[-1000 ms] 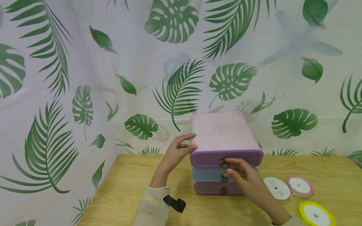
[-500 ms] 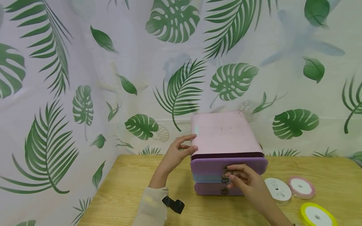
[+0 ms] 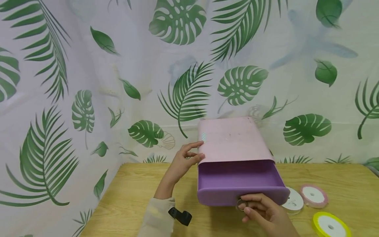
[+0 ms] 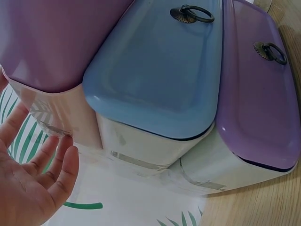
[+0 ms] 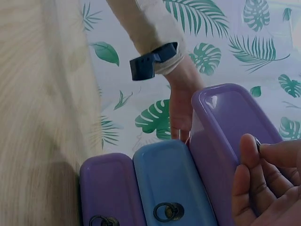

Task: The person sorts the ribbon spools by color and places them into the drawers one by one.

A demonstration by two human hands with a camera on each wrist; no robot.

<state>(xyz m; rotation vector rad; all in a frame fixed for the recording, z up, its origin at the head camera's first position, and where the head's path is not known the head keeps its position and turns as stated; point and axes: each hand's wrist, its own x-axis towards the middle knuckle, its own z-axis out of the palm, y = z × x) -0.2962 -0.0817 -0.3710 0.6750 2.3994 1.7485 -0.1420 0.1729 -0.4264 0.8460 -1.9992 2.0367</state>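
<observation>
A small chest of drawers with a pink top point(image 3: 231, 141) stands on the table, its top purple drawer point(image 3: 234, 196) pulled well out. Inside, the visible part of that drawer shows bare purple walls. My right hand point(image 3: 267, 212) pinches the drawer's ring pull point(image 3: 241, 204) between thumb and forefinger, other fingers bent beneath. My left hand point(image 3: 180, 164) rests its fingertips and thumb against the chest's upper left edge, fingers loosely spread. Below, the blue drawer point(image 4: 155, 70) and lower purple drawer point(image 4: 258, 94) are pushed in; the pulled-out drawer hides both in the head view.
To the right lie a white spool point(image 3: 293, 200), a pink-rimmed spool point(image 3: 314, 196) and a yellow-rimmed spool point(image 3: 331, 225). The white one is partly behind the drawer's corner. A leaf-print cloth point(image 3: 142, 108) hangs behind the wooden table point(image 3: 127, 197).
The top purple drawer has slid out toward me from fully in, drawn by its ring with my right hand. My left hand has kept its place on the chest's edge.
</observation>
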